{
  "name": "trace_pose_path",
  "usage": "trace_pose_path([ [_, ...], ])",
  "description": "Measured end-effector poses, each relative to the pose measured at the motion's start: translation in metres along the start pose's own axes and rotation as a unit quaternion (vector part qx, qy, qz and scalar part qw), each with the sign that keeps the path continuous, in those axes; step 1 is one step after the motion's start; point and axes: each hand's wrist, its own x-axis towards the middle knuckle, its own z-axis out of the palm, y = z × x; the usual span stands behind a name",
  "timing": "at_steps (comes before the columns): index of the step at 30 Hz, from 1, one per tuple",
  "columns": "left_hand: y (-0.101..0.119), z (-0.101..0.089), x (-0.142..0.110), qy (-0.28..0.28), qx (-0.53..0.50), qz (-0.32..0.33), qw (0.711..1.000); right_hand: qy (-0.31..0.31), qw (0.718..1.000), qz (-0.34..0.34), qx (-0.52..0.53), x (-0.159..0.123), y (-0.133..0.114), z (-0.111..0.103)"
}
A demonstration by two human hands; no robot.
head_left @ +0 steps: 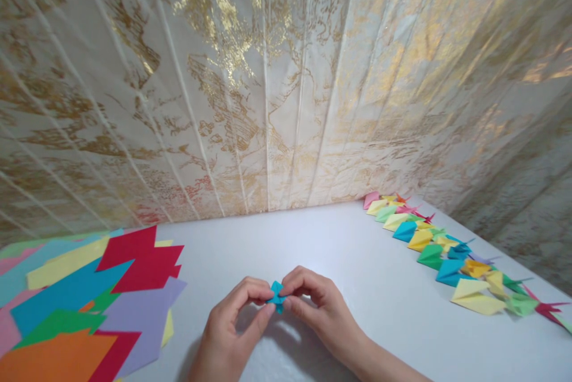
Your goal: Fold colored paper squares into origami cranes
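A small folded piece of blue paper (277,290) is held up between my two hands near the front middle of the white table. My left hand (236,322) pinches its left side between thumb and index finger. From the right, my right hand (319,310) grips the other side the same way, thumb below and index finger above. A pointed tip of the paper shows above the fingertips and a small bit sticks out below. The fingertips hide the paper's side edges.
Loose sheets of coloured paper, among them a purple sheet (138,322) and an orange sheet (58,355), overlap on the left of the table (268,239). Rows of folded paper cranes (451,272) line the right edge. A gold-patterned curtain (268,102) hangs behind.
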Motion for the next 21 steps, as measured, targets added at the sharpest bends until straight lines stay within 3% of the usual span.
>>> trace_pose_path([
  [4,0.0039,-0.0006,-0.0026,-0.01,-0.003,0.004,1.0,0.008,0.999,0.001,0.041,-0.0001,0.0016,0.002],
  [14,0.0008,0.0032,-0.0027,-0.018,-0.067,-0.03,0.997,0.019,0.992,0.073,0.105,-0.0008,0.0028,0.0072],
  [21,0.0024,0.0005,-0.0029,-0.009,-0.008,0.009,1.0,-0.017,0.999,-0.003,0.032,0.0007,-0.0019,0.0015],
])
